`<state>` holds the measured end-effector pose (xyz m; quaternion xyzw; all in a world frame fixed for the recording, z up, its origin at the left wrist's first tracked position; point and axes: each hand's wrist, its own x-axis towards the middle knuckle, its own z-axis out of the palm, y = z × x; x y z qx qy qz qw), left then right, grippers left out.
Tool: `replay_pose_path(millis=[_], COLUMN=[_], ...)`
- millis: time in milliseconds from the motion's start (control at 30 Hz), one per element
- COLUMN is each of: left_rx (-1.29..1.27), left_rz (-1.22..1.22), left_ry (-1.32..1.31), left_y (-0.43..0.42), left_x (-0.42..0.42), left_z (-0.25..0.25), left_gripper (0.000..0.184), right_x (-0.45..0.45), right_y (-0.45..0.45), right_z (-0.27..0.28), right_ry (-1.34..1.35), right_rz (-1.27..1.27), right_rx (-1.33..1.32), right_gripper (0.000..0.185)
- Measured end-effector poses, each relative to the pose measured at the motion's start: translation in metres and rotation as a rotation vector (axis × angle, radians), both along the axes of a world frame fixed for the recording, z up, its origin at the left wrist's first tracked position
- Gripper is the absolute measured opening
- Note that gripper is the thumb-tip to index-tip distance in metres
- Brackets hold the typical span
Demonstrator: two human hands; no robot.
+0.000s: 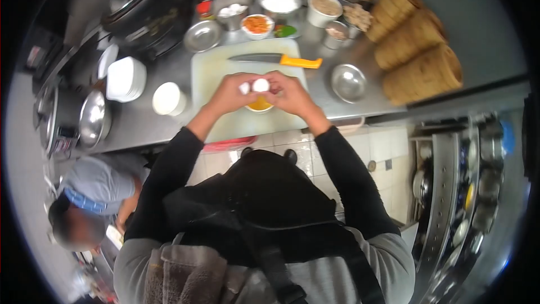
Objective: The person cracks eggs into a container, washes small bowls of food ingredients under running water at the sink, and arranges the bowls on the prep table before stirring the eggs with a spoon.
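Both hands meet over a small white bowl with yellow-orange egg in it, on the pale cutting board. My left hand closes around a white piece of eggshell. Beside it, my right hand grips another white eggshell, its fingertips almost touching the left ones. Fingers partly cover both pieces and the bowl's upper rim. Behind the hands, a knife with a yellow handle lies across the board's far part.
An empty metal bowl stands right of the board, near bamboo steamers. To the left are a white tub and stacked white containers. Ingredient bowls, including shredded orange food, line the back. Another person works at lower left.
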<state>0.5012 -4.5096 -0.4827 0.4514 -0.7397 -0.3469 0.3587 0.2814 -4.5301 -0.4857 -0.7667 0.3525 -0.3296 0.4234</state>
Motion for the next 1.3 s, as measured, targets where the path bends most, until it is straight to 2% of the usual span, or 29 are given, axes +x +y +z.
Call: replay_pose_path(millis=[133,267,333,467,567,633,667,733,800,867,900,933,967,1000,1033,1067,1100,1167,1233,1267,1300], left_rx=[-0.049,-0.014,-0.081,-0.103,-0.117,-0.225,-0.223,-0.142,-0.08,0.245,0.244,0.588,0.935,0.945,0.987,1.028,1.014,0.997,0.931,0.979,0.956], left_rz=[0.032,0.061,0.062,0.038,0.016,0.022,0.023,0.071,0.1,0.27,0.26,0.294,0.316,0.299,0.239,0.174,0.051,0.049,0.101,0.104,0.14], left_ry=[-0.073,-0.045,-0.082,-0.112,-0.131,-0.074,-0.074,-0.074,-0.039,0.027,0.027,0.41,0.793,0.784,0.996,1.205,1.263,1.243,1.124,1.074,0.985], left_y=[0.004,0.009,0.011,0.011,0.012,0.011,0.01,0.008,0.004,-0.002,-0.004,-0.006,-0.007,-0.006,-0.003,-0.001,0.002,0.002,0.006,0.01,0.013], left_x=[-0.005,-0.005,-0.003,0.005,0.008,0.008,0.007,0.003,-0.003,-0.005,-0.002,0.004,0.009,0.014,0.018,0.022,0.027,0.025,0.02,0.018,0.013], left_z=[0.0,0.002,0.003,0.007,0.015,0.024,0.03,0.039,0.037,0.025,0.019,0.011,0.005,-0.001,-0.006,-0.008,-0.009,-0.009,-0.004,0.005,0.012], left_gripper=[0.043,0.042,0.04,0.04,0.038,0.04,0.04,0.036,0.036,0.037,0.037,0.037,0.037,0.037,0.034,0.032,0.031,0.033,0.04,0.038,0.037], right_x=[0.001,0.002,0.0,-0.005,-0.006,-0.004,-0.002,0.006,0.013,0.021,0.025,0.027,0.022,0.012,0.001,-0.007,-0.021,-0.063,-0.118,-0.141,-0.167], right_y=[0.003,0.003,0.002,0.002,0.001,0.002,0.004,0.009,0.008,0.007,0.006,0.006,0.003,0.0,-0.001,0.005,0.015,0.041,0.084,0.102,0.122], right_z=[-0.003,-0.004,-0.004,0.006,0.015,0.022,0.028,0.039,0.03,0.018,0.011,0.003,-0.009,-0.02,-0.027,-0.021,-0.016,-0.018,-0.043,-0.06,-0.081], right_ry=[-0.006,0.026,0.024,0.054,0.104,-0.002,-0.002,-0.012,0.023,0.063,-0.076,-0.219,-0.222,-0.531,-0.855,-0.872,-1.023,-1.27,-1.326,-1.364,-1.292], right_rz=[-0.009,0.001,0.006,0.025,0.043,0.02,0.021,-0.019,-0.036,-0.061,-0.157,-0.252,-0.268,-0.214,-0.15,-0.175,-0.152,-0.098,-0.196,-0.196,-0.316], right_rx=[0.075,0.076,-0.003,0.007,-0.071,-0.237,-0.236,-0.387,-0.364,-0.342,0.094,0.533,0.534,0.831,1.115,1.104,1.109,1.072,1.042,1.045,1.079], right_gripper=[0.037,0.038,0.04,0.042,0.043,0.043,0.043,0.044,0.044,0.044,0.041,0.04,0.04,0.039,0.04,0.04,0.041,0.042,0.042,0.041,0.041])
